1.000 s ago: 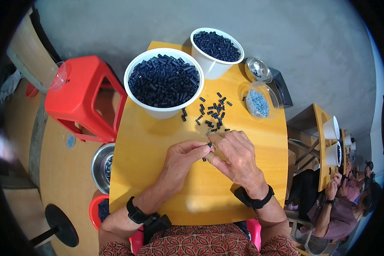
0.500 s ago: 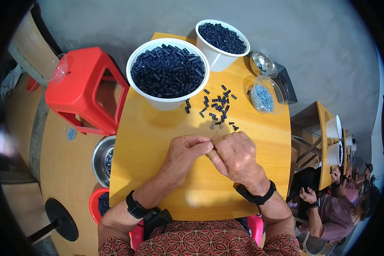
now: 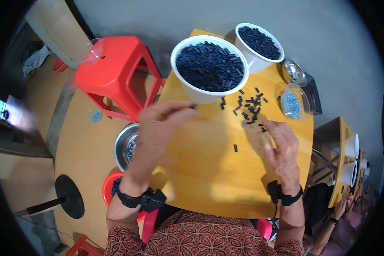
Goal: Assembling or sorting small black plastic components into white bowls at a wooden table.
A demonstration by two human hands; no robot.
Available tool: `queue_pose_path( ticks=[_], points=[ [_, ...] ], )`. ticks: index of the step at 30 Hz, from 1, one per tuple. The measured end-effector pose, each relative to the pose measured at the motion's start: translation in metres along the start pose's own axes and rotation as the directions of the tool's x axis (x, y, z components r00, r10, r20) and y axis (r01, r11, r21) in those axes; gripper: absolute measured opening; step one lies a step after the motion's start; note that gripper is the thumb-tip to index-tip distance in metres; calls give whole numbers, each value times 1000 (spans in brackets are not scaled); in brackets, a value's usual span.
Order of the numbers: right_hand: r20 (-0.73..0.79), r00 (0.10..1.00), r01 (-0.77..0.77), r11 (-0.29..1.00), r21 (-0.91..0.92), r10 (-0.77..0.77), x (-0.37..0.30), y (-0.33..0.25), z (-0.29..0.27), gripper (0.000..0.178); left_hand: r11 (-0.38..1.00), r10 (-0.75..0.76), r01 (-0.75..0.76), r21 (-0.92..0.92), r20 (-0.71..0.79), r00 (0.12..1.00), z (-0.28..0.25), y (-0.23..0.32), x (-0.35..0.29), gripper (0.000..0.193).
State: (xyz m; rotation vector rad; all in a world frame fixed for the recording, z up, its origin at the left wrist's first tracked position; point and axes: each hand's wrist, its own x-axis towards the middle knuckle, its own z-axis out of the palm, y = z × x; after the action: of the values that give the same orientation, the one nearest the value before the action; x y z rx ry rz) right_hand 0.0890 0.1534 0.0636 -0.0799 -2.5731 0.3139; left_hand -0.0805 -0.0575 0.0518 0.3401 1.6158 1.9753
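My left hand, smeared by motion, is lifted at the table's left side. Its thumb and fingers pinch a small black tube piece, just below the large white tub heaped with the same dark pieces. On the right, my right hand is open, finger and thumb apart. Its fingertips are beside the near end of a loose scatter of short black tube pieces. One single black tube piece lies on the table between my hands.
A second white tub of dark pieces stands behind. A clear bowl of small bluish parts and a metal bowl are at right. A red stool, steel bowl and red basin are left. Co-workers sit far right.
My hands were together at the table's middle and have parted: the left up and left, the right to the scattered pieces. A single black piece now lies between them. The view has shifted.
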Motion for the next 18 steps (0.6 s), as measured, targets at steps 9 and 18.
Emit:
queue_pose_path(
  ticks=[9,18],
  points=[
    [47,991,-129,992,12,129,-8,28,-12,20,901,79,102,421,-392,916,-193,-79,-25,22],
    [51,955,-296,952,77,292,-13,49,-12,9,998,47,-52,-28,-170,984,-97,-4,-30,22]
  ],
)
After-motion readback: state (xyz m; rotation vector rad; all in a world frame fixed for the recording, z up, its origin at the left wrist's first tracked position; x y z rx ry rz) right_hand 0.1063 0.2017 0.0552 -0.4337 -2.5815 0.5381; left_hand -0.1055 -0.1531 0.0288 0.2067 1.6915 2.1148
